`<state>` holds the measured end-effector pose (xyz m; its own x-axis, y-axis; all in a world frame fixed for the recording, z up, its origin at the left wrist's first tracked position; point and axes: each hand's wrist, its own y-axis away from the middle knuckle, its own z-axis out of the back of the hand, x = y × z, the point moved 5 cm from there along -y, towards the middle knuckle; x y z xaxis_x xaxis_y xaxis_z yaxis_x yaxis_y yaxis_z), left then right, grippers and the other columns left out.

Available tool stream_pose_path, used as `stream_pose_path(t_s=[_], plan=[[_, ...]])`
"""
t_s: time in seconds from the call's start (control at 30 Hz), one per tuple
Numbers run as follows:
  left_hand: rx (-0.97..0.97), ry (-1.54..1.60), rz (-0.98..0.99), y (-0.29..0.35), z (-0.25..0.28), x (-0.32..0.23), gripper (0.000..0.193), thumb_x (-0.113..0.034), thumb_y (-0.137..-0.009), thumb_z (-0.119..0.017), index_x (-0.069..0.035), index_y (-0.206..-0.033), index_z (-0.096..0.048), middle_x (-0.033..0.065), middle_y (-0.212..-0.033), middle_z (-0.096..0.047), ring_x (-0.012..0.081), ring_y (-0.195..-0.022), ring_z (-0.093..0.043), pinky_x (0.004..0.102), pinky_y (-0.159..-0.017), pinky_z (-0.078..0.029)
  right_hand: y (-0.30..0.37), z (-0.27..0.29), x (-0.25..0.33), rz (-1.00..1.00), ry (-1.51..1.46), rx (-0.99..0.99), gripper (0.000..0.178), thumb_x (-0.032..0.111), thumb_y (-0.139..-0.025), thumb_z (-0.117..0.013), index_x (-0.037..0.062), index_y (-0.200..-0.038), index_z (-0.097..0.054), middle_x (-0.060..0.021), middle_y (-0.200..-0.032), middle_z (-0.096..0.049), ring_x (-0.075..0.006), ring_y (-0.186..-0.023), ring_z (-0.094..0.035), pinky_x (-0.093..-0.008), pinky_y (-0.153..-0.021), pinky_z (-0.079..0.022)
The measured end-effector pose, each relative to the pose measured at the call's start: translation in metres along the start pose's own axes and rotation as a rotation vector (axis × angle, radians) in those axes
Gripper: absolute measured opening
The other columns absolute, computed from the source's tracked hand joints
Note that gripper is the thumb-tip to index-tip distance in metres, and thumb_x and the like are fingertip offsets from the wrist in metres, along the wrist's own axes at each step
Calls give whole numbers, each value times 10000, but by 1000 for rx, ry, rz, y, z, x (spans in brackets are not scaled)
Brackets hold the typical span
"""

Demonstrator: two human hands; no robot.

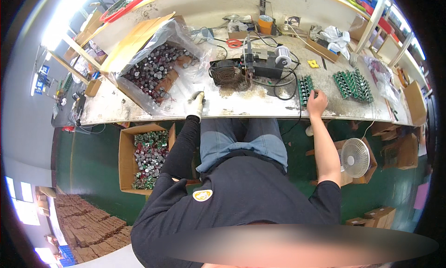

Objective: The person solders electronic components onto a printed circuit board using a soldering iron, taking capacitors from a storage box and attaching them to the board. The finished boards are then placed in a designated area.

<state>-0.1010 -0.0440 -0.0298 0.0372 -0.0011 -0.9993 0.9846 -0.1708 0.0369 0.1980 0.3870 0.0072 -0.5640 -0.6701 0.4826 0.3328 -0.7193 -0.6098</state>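
My left hand (196,104), in a pale glove with a black sleeve above it, rests at the table's near edge. Its fingers are closed, and what they may hold is too small to make out. My bare right hand (317,104) is curled at the near end of a strip of green circuit boards (304,86), fingers closed on its right edge. Between the hands stands a soldering machine (249,63) with a round fan (226,73) and a white wire spool (282,57). An open carton lined with plastic, left of it, holds many small round metal parts with red wires (155,69).
More green board strips (351,86) lie to the right. Under the table edge at left stands a carton (127,161) full of assembled parts. A white fan (355,158) stands at lower right. Red-handled scissors (234,43), black cables and an orange cup (265,24) sit behind.
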Motion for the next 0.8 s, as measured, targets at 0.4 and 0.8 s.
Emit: stream_pose_path(t_s=[0.4,0.8], plan=[[63,-98,37,-1,1,2,318,-275,-891,-646,-3,-1055,-667,14,-755,-633,91,-616,-567,232,-567,-446,-5,0,2,-3,8,-7,319,280,-869,-597,7,-1032,-616,-164,-995,-631,-355,-969,-569,-450,-860,-411],[87,16,4,9,-2,-11,292,-263,-853,-700,0,-977,-666,7,-782,-632,81,-626,-561,220,-571,-457,-1,-8,-23,-197,-153,74,359,229,-860,-658,-31,-1105,-625,-169,-998,-662,-269,-914,-641,-370,-813,-495]])
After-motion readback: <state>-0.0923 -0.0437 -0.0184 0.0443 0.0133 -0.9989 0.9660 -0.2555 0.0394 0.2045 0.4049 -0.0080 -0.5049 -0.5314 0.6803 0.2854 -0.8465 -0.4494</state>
